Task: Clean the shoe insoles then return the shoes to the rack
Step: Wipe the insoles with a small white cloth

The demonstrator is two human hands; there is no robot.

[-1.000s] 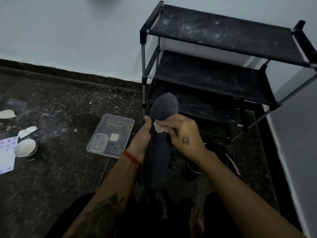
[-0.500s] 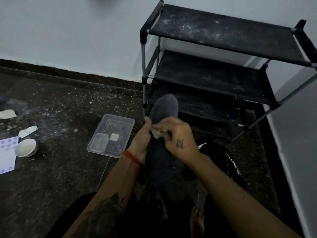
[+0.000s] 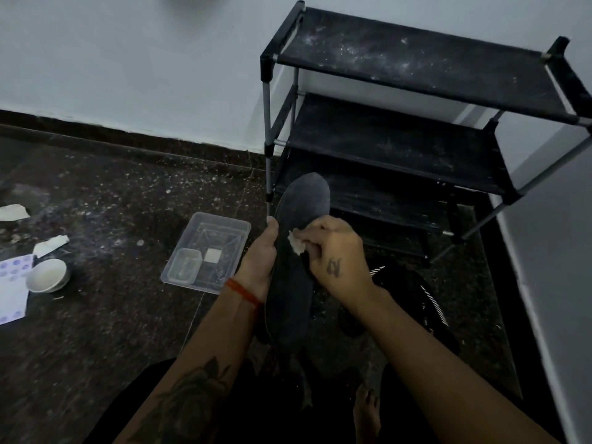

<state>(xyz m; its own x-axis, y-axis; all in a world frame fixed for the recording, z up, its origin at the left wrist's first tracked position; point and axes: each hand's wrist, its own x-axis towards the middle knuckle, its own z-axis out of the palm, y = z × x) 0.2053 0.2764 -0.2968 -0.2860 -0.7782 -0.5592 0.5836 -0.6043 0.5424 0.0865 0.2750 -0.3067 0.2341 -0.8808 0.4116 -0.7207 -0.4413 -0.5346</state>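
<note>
A dark grey insole [image 3: 304,200] stands upright in front of me, toe end up. My left hand [image 3: 258,257] grips its left edge at mid-length. My right hand [image 3: 333,257] presses a small white wad of tissue [image 3: 296,243] against the insole's face. A black shoe with white stripes [image 3: 416,302] lies on the floor under my right forearm. The black three-shelf shoe rack [image 3: 416,75] stands bare against the wall behind the insole.
A clear plastic tray [image 3: 221,229] with a small clear box and a white square lies on the dark floor to the left. Farther left are a white bowl [image 3: 48,277], paper scraps and a printed sheet. The wall closes in at right.
My right hand with the tissue slid a little down and left across the insole and back. The insole and my left hand stayed almost still.
</note>
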